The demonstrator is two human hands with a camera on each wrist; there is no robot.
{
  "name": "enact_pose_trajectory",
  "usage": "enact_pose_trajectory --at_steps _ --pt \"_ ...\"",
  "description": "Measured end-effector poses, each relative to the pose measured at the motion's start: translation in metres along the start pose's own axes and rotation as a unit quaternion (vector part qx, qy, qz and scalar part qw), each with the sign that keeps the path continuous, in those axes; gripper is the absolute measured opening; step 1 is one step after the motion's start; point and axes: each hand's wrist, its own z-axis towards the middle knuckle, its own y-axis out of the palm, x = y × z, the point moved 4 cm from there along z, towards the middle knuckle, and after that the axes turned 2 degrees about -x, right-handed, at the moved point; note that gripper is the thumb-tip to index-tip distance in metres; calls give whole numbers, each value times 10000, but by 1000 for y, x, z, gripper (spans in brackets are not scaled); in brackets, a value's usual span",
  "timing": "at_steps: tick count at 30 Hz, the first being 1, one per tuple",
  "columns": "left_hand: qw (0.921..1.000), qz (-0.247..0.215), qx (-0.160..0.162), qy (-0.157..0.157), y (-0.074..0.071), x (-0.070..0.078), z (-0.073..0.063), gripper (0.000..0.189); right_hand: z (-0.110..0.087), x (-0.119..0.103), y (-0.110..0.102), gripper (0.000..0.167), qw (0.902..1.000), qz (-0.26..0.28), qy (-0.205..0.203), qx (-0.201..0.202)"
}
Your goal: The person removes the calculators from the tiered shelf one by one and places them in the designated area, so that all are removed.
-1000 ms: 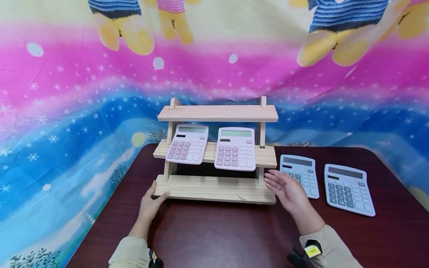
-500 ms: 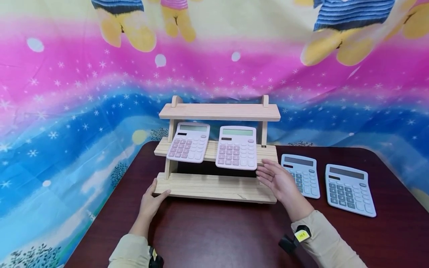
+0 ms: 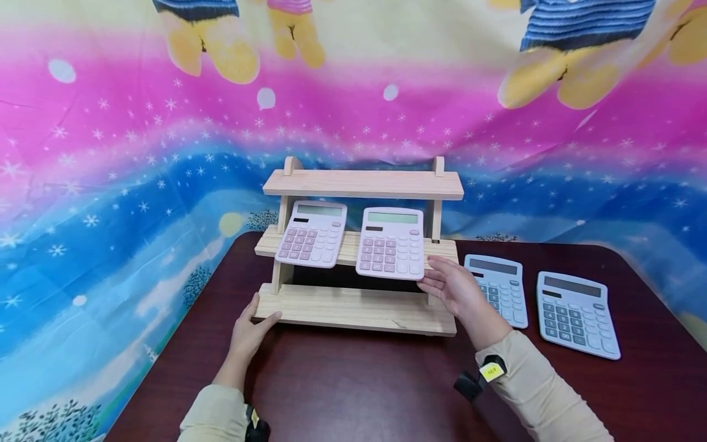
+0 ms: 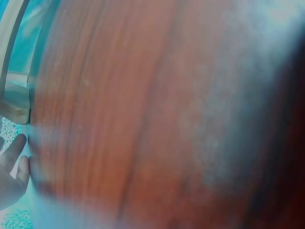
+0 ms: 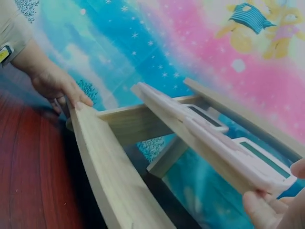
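In the head view, a three-tier wooden rack (image 3: 359, 307) stands on the table. Two pink-keyed calculators lean on its middle shelf, the left calculator (image 3: 312, 234) slightly turned and the right calculator (image 3: 391, 244) nearly straight. With thumb on top and fingers along the end, my left hand (image 3: 248, 331) grips the left corner of the bottom shelf. My right hand (image 3: 458, 291) holds the right calculator's lower right corner; in the right wrist view, digits lie on both sides of that corner, partly cut off. The left wrist view catches only part of my left hand (image 4: 12, 176).
Right of the rack, two blue-white calculators lie on the dark red table (image 3: 353, 380): a nearer-to-rack calculator (image 3: 499, 288), partly behind my right hand, and an outer calculator (image 3: 577, 313). A printed cloth backdrop (image 3: 353, 110) hangs close behind the rack.
My right hand has moved up and left, from beside the rack's bottom shelf to the right calculator's lower corner. The left hand has stayed on the rack; the view has shifted slightly.
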Motion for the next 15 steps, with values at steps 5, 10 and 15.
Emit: enact_pose_trajectory --at_steps 5,10,15 --pt "10000 -42 7 -5 0 -2 0 83 2 -1 6 39 10000 63 -1 -27" --pt "10000 -87 22 16 1 -2 0 83 2 0 11 30 9997 144 -173 -80" --pt "9999 -98 28 28 1 -2 1 83 1 1 15 41 9995 234 -187 -66"
